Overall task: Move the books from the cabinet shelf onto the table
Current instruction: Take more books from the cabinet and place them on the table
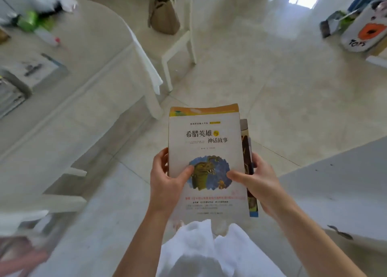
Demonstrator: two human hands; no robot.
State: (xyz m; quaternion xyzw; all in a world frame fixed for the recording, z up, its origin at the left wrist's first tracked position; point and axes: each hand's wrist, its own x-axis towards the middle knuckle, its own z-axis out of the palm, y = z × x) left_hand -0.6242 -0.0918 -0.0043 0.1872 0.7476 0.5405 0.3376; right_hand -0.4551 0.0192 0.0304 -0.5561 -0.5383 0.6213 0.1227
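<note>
Holding the stack of books (207, 151) out in front of your body, you have both hands on it: your left hand (167, 178) wraps the left edge with the thumb laid across the top cover, and your right hand (259, 182) does the same on the right edge, thumb flat on the cover and fingers curled beneath. Neither hand is free.

The relation that matters: the table (88, 73) lies ahead and to your left, well apart from the stack, with bare floor (261, 78) between. The stack's long axis runs away from you, roughly parallel to the table's near edge. Your left hand is the nearer one to the table, so in my judgement the set-down will lead from that side.

Materials noted: the top book is a thin paperback with a matte, pale cover, printed title and a blue-and-ochre illustration; its upper edge looks slightly worn. At least two more books sit beneath it, offset to the right, showing coloured edges. The table is pale, smooth, with a rounded end. Another book (33, 69) already lies flat on it, and blurred green items (31, 21) sit further back. A white chair (178, 46) carrying a brown bag (164, 15) stands beyond the table's end.
</note>
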